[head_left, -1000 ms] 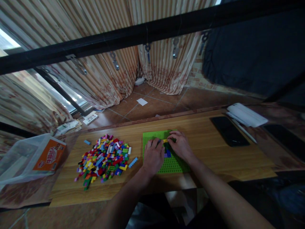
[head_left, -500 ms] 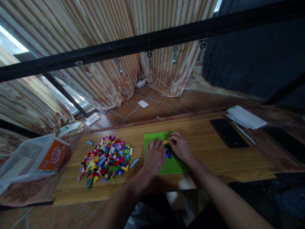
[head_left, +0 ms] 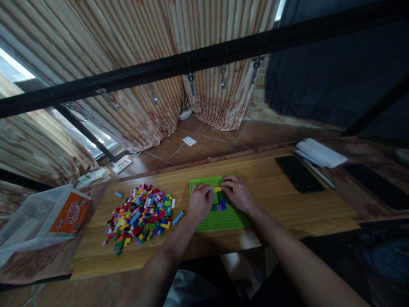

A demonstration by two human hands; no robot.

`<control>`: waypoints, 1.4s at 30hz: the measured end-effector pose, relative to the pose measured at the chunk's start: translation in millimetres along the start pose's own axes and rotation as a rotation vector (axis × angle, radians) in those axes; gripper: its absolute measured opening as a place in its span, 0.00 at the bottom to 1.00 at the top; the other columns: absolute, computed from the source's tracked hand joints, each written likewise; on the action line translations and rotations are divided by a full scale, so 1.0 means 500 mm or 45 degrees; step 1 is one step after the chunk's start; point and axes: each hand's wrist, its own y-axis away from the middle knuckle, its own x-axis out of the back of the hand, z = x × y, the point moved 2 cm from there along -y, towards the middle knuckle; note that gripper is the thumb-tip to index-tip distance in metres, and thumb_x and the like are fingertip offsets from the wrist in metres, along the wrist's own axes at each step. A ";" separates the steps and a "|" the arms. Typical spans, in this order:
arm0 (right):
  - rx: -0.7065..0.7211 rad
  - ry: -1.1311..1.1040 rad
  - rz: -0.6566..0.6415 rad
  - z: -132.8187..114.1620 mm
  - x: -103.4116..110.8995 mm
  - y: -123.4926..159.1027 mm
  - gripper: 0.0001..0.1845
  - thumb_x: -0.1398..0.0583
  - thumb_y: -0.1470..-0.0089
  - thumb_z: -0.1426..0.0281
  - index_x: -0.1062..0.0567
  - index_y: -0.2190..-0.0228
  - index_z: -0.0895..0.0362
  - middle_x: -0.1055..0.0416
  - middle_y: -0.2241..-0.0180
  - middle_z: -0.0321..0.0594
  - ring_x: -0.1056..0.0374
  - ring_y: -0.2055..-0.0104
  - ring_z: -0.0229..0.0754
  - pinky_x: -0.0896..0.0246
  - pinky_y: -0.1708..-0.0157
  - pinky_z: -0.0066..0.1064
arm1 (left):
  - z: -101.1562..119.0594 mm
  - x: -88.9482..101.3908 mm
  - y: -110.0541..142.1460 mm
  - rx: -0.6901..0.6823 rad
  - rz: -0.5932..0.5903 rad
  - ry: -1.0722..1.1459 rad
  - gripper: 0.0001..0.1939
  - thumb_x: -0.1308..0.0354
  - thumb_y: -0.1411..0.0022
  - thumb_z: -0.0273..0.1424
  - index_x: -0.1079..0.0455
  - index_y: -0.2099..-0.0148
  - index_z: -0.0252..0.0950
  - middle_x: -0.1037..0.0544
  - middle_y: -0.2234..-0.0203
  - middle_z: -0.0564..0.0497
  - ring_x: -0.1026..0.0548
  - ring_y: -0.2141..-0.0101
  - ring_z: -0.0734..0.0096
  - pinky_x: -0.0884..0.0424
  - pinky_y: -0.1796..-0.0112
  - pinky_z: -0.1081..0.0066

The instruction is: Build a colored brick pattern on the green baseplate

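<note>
A green studded baseplate point(head_left: 231, 220) lies on the wooden table, with a small outline of bricks built on it. My left hand point(head_left: 201, 201) is over its left part, fingers curled in a pinch at a small light blue brick point(head_left: 211, 192), mostly hidden by the fingers. From the other side my right hand point(head_left: 238, 192) rests on the plate, its thumb and fingertips closed at the right end of a yellow brick point(head_left: 217, 189). Below the right fingers, dark blue bricks point(head_left: 223, 204) sit on the plate, with purple beside them.
A heap of mixed bricks point(head_left: 143, 213) spreads left of the plate; a loose light blue brick point(head_left: 178, 218) lies between them. Further left stands a clear plastic box point(head_left: 38, 213) with an orange label. A black phone point(head_left: 298, 172), a pen point(head_left: 318, 172) and a white object point(head_left: 321, 152) lie right.
My left hand has drawn back slightly left and curled its fingers, uncovering more of the bricks on the plate. My right hand stays by the yellow brick. The view has shifted a little.
</note>
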 end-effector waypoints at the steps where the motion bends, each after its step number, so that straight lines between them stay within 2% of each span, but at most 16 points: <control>1: -0.008 -0.009 -0.011 0.001 0.001 -0.001 0.10 0.42 0.45 0.70 0.19 0.66 0.53 0.28 0.55 0.44 0.35 0.49 0.47 0.43 0.46 0.44 | -0.001 0.003 -0.014 0.059 -0.070 0.018 0.11 0.47 0.38 0.25 0.24 0.59 0.38 0.21 0.63 0.50 0.26 0.58 0.68 0.31 0.53 0.66; 5: -0.034 -0.031 -0.054 0.003 0.004 -0.006 0.08 0.40 0.46 0.70 0.19 0.67 0.53 0.28 0.54 0.43 0.35 0.49 0.47 0.44 0.46 0.45 | -0.008 0.008 -0.058 0.140 -0.221 0.042 0.10 0.44 0.41 0.25 0.21 0.64 0.39 0.20 0.71 0.54 0.24 0.68 0.72 0.30 0.64 0.74; 9: -0.049 -0.044 -0.060 0.006 0.004 -0.008 0.08 0.39 0.48 0.70 0.19 0.68 0.52 0.28 0.54 0.42 0.35 0.49 0.47 0.44 0.46 0.45 | -0.015 0.006 -0.073 0.184 -0.294 0.035 0.09 0.43 0.43 0.27 0.21 0.65 0.39 0.20 0.75 0.55 0.25 0.72 0.74 0.32 0.69 0.77; 25: -0.026 -0.090 0.030 0.022 -0.012 -0.001 0.07 0.38 0.49 0.70 0.19 0.70 0.51 0.27 0.55 0.42 0.35 0.49 0.49 0.41 0.47 0.47 | 0.001 0.003 -0.075 0.145 -0.318 -0.073 0.08 0.43 0.45 0.25 0.22 0.69 0.37 0.20 0.75 0.53 0.25 0.71 0.73 0.31 0.65 0.75; 32: -0.020 -0.082 0.006 0.019 -0.009 -0.002 0.07 0.38 0.49 0.72 0.19 0.70 0.51 0.27 0.54 0.43 0.34 0.49 0.49 0.41 0.47 0.48 | 0.004 0.002 -0.071 0.107 -0.280 -0.081 0.08 0.43 0.45 0.23 0.24 0.71 0.36 0.21 0.76 0.54 0.25 0.72 0.73 0.30 0.66 0.75; 36: 0.021 -0.105 -0.020 0.017 -0.002 -0.001 0.09 0.40 0.47 0.72 0.19 0.67 0.53 0.27 0.54 0.44 0.35 0.49 0.48 0.42 0.46 0.47 | 0.001 0.006 -0.056 0.069 -0.220 -0.068 0.09 0.45 0.42 0.23 0.24 0.64 0.36 0.20 0.69 0.53 0.23 0.67 0.73 0.29 0.62 0.75; 39: 0.026 -0.107 0.003 0.017 0.004 -0.001 0.12 0.43 0.45 0.73 0.20 0.64 0.54 0.26 0.55 0.45 0.34 0.49 0.47 0.42 0.45 0.46 | 0.005 0.010 -0.033 0.058 -0.117 -0.089 0.14 0.50 0.38 0.23 0.27 0.54 0.35 0.21 0.58 0.47 0.25 0.56 0.68 0.31 0.51 0.68; 42: 0.035 -0.094 0.025 0.015 0.008 -0.002 0.14 0.46 0.44 0.75 0.20 0.64 0.55 0.26 0.57 0.45 0.33 0.50 0.46 0.41 0.45 0.44 | 0.019 0.007 -0.001 -0.047 -0.055 -0.166 0.18 0.51 0.36 0.28 0.33 0.45 0.34 0.27 0.48 0.44 0.31 0.47 0.63 0.37 0.45 0.59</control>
